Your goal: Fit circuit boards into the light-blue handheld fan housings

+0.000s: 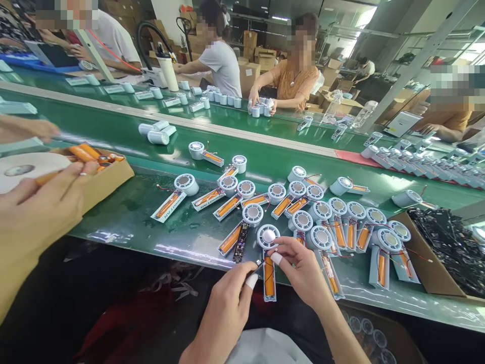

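In front of me a small handheld fan [269, 288] lies at the table's near edge, its round grille head away from me and its open handle showing an orange battery and thin wires. My left hand [229, 298] is closed in a pinch on a thin wire with a small connector, left of the handle. My right hand [303, 268] is pinched closed at the fan's neck, apparently on its wires; the fingertips partly hide them. Just to the left, a dark circuit board [241, 242] lies against another open fan [252, 215].
Several similar open fans [320, 237] crowd the green table. A carton of dark circuit boards [450, 247] stands right. At left, another person's hand [56, 197] is by a box of orange parts [109, 184]. Across the conveyor [113, 121], people handle white cylinders [255, 111].
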A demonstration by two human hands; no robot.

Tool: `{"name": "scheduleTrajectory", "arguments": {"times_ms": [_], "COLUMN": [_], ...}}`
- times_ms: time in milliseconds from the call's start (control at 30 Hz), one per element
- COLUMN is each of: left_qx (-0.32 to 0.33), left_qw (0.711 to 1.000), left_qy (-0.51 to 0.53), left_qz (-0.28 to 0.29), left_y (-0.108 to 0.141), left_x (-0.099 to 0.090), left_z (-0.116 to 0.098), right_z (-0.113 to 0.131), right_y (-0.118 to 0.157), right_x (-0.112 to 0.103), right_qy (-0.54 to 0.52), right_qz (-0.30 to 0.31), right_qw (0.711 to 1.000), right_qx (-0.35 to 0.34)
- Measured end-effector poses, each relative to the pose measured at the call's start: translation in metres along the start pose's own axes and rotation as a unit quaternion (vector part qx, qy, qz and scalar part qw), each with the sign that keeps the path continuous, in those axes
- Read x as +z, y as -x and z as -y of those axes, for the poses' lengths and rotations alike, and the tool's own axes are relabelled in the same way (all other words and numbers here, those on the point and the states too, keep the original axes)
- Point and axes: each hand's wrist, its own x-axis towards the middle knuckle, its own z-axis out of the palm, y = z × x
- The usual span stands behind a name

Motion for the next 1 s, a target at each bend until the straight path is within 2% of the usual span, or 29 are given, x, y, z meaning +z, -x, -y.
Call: {"name": "scheduleTrajectory", "arguments": {"times_ms": [67,100,233,300,467,567,667,733,800,900,1000], "left_qx": [0.017,0.005,-0.100,-0.130,-0.124,-0.075,0.038,0.128,0.189,0.218,0.216], "left_qw": [1.000,1.000,0.994,0.988,0.987,0.996,0.997,0.984,0.966,0.951,0.953], "left_qy": [-0.009,-0.005,0.047,0.079,0.098,0.045,-0.049,-0.115,-0.171,-0.217,-0.211], "left_qz": [-0.006,-0.004,-0.009,-0.015,-0.016,-0.034,-0.050,-0.051,-0.050,-0.043,-0.029], "left_y": [0.005,0.005,0.001,-0.003,-0.009,-0.007,-0.001,0.003,0.007,0.012,0.014], "left_x": [0.005,0.008,0.009,0.006,0.001,0.003,0.007,0.010,0.012,0.013,0.012], "left_z": [0.001,0.001,0.002,0.002,-0.002,-0.002,-0.003,-0.005,-0.008,-0.012,-0.014], "right_z": [0.000,0.000,0.003,0.005,0.005,-0.002,-0.013,-0.017,-0.016,-0.007,0.004], "right_y": [-0.001,-0.002,-0.004,-0.004,0.001,0.003,0.004,0.004,0.005,0.007,0.008], "right_x": [0.002,0.002,-0.001,-0.004,-0.003,0.003,0.007,0.007,0.002,-0.013,-0.030], "right_qy": [-0.002,0.008,0.085,0.120,0.209,0.240,0.230,0.210,0.192,0.172,0.150], "right_qz": [-0.020,-0.024,-0.003,0.004,0.048,0.075,0.069,0.065,0.080,0.145,0.207], "right_qw": [1.000,1.000,0.995,0.991,0.968,0.951,0.952,0.959,0.964,0.965,0.961], "right_qx": [-0.001,-0.005,-0.042,-0.059,-0.130,-0.180,-0.188,-0.178,-0.164,-0.135,-0.110]}}
